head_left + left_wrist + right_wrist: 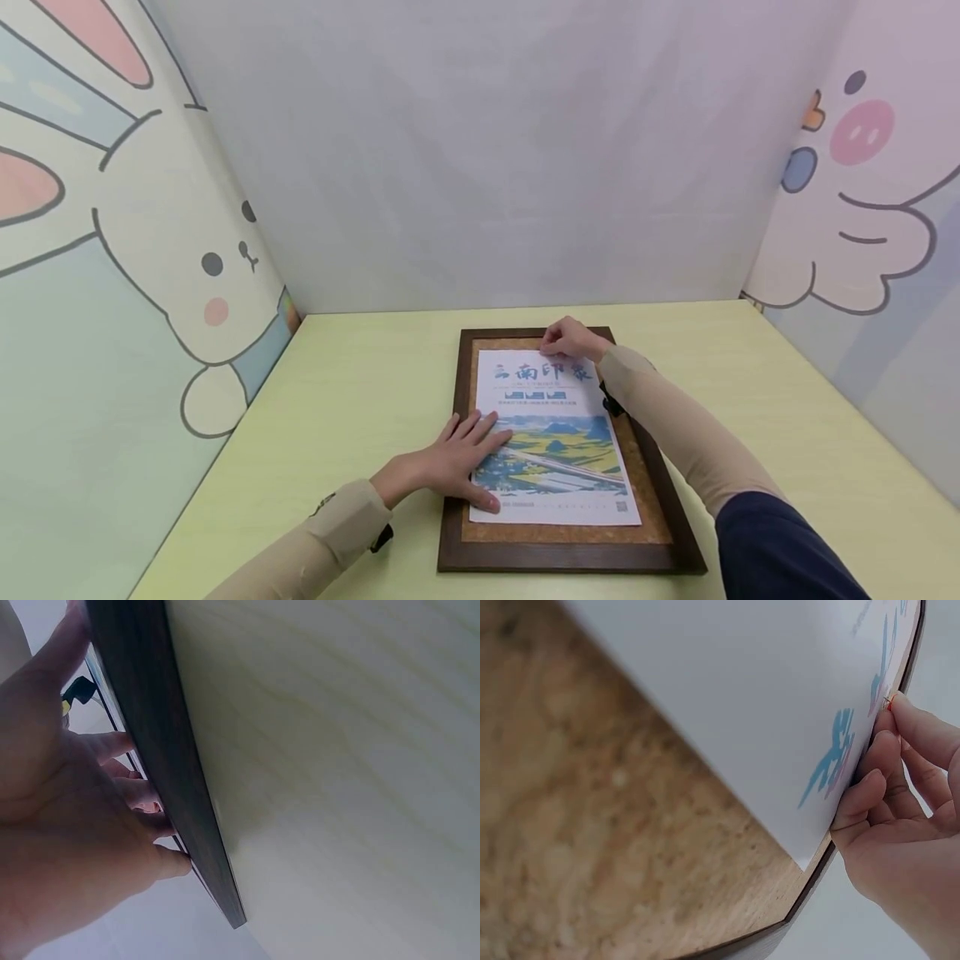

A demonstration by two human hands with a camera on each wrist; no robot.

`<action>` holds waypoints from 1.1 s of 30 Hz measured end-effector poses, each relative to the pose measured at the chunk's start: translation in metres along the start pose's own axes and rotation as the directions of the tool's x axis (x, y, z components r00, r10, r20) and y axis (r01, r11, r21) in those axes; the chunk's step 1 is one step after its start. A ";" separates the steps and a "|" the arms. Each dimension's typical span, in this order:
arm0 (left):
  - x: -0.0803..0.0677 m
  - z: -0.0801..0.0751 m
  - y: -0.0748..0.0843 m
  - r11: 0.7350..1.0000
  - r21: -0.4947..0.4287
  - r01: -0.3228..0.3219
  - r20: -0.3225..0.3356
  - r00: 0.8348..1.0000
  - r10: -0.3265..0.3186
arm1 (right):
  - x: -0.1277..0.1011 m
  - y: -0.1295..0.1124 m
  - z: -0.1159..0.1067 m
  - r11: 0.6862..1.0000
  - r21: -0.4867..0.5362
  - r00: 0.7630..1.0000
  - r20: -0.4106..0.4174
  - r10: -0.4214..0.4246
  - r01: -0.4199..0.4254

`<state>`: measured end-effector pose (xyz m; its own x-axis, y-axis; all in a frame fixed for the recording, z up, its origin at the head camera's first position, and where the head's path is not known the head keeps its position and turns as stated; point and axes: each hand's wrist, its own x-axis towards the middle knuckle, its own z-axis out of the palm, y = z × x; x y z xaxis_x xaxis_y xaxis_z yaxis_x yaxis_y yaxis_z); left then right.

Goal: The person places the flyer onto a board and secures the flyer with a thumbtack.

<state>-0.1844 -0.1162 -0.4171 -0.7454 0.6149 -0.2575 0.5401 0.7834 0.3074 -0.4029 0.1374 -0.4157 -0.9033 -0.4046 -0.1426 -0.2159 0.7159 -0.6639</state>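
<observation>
A cork board in a dark wooden frame lies flat on the pale green table. A printed poster with blue lettering and a landscape picture lies on the cork. My left hand rests flat on the poster's lower left edge with its fingers straight. My right hand is at the poster's top edge with its fingertips bunched together. In the right wrist view those fingertips pinch a tiny red pin against the poster above the cork. The left wrist view shows the frame's edge beside my left hand.
Walls close the table in on three sides: a plain grey one behind, a rabbit drawing on the left, a pig drawing on the right. Bare tabletop lies on both sides of the frame.
</observation>
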 end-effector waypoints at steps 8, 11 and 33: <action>-0.004 -0.003 0.001 1.000 -0.008 -0.010 0.005 1.000 0.010 | 0.001 -0.001 0.003 0.999 -0.033 0.999 0.006 -0.035 0.035; -0.004 -0.004 0.002 1.000 -0.010 -0.014 0.004 1.000 0.014 | 0.002 0.000 0.004 0.999 -0.039 0.999 0.004 -0.033 0.033; 0.004 -0.012 0.002 1.000 0.018 0.006 -0.036 0.999 -0.005 | -0.008 -0.003 -0.004 0.997 0.009 0.994 -0.084 -0.075 0.076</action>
<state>-0.1905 -0.1131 -0.4068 -0.7618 0.6070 -0.2261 0.5423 0.7886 0.2897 -0.3963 0.1413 -0.4099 -0.9123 -0.4084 -0.0302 -0.2808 0.6776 -0.6797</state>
